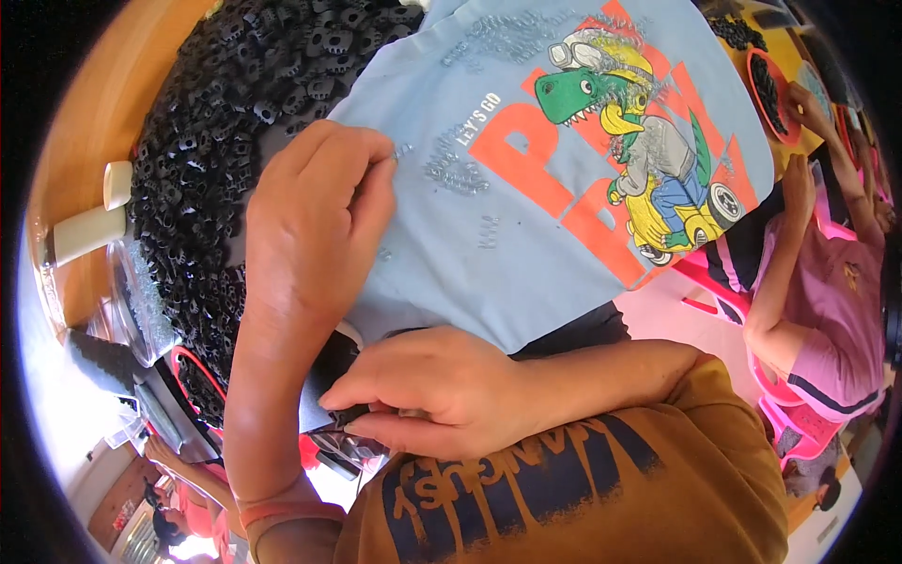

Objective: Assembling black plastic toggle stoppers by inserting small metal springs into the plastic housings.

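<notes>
My left hand [315, 211] is closed in a pinch over the left edge of a light blue printed cloth [423, 273]. Its fingertips meet beside small metal coil springs [456, 169] scattered on the cloth; whatever sits between them is too small to make out. Nearer my body, my right hand [442, 390] is closed, thumb and fingers bent toward each other by a dark piece at the cloth's lower left. What it grips, if anything, is hidden. A large heap of small black plastic parts [202, 169] lies left of the cloth.
More springs [498, 33] lie at the cloth's far side. A clear tub of springs [141, 301] and white blocks [89, 233] stand at the left rim. At right, a person in a purple shirt [836, 348] works near a red tray [766, 94] of black parts.
</notes>
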Available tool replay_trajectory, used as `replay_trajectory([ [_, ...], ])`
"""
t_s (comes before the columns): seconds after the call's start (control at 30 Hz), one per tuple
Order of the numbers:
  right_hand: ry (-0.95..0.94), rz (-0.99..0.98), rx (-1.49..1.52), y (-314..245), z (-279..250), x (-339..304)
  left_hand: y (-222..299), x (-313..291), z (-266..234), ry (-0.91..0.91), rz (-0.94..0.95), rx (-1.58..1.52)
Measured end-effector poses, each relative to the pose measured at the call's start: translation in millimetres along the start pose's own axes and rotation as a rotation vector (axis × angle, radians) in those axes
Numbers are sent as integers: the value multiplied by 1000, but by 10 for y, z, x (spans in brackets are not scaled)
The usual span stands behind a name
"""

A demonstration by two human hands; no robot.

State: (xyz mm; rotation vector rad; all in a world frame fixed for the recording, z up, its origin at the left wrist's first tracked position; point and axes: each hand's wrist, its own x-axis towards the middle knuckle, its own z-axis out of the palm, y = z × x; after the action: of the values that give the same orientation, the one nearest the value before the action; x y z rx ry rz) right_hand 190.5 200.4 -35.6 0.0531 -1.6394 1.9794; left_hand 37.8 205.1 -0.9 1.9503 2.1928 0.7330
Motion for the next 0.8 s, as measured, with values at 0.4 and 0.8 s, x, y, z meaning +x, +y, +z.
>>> replay_trajectory([
  [0.4, 151, 216, 311, -61, 0, -43, -26, -168, -82, 92, -64, -33],
  [0.8, 213, 193, 182, -34, 72, -38, 229, -1012, -694, 90, -658, -1027],
])
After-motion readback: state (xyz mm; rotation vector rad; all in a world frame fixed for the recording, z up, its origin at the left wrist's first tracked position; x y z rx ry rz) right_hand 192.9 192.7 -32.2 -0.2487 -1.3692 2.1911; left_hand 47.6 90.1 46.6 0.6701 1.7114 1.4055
